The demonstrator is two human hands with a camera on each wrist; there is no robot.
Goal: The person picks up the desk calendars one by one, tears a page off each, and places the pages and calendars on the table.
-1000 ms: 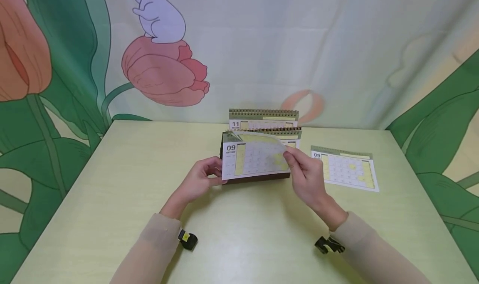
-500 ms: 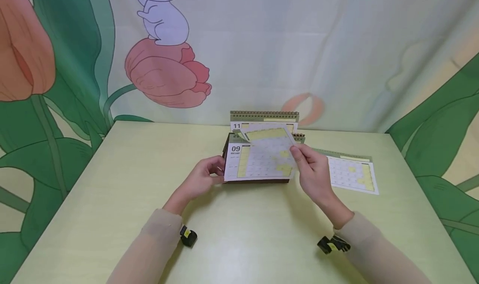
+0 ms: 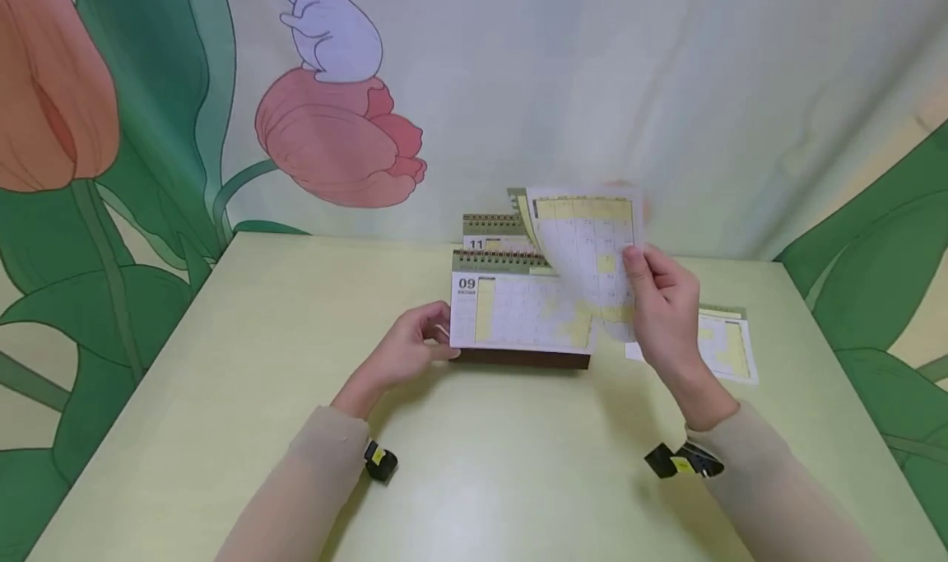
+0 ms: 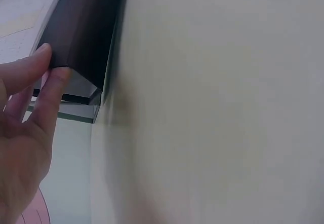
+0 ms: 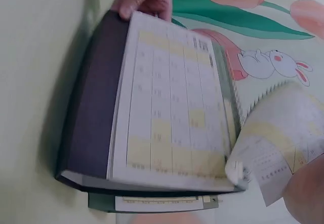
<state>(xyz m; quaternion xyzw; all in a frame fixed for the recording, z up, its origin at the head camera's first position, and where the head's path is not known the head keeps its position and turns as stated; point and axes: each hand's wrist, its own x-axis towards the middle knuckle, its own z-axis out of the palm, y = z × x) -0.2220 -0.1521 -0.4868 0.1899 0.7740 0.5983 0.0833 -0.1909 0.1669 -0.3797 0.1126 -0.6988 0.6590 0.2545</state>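
Note:
A spiral desk calendar [image 3: 511, 315] with a dark brown stand stands mid-table, its front page marked 09. At its lower left corner my left hand [image 3: 411, 344] grips the stand, thumb in front; the left wrist view shows the thumb and fingers at the brown base [image 4: 86, 26]. My right hand [image 3: 670, 315] pinches a curled calendar page [image 3: 585, 241] by its right side, above the calendar's right end. In the right wrist view the page's toothed edge [image 5: 273, 89] is away from the coil. Whether its lower corner touches the calendar, I cannot tell.
Behind stands a second spiral calendar [image 3: 489, 225] showing 11, partly hidden. A loose calendar page [image 3: 729, 348] lies flat at the right, partly covered by the right hand. A printed curtain [image 3: 518, 93] hangs along the back edge of the pale table [image 3: 296, 323].
My right hand has moved up and right with the pinched page, whose top left part has come away from the coil. The 09 page beneath is uncovered. The left hand keeps its grip.

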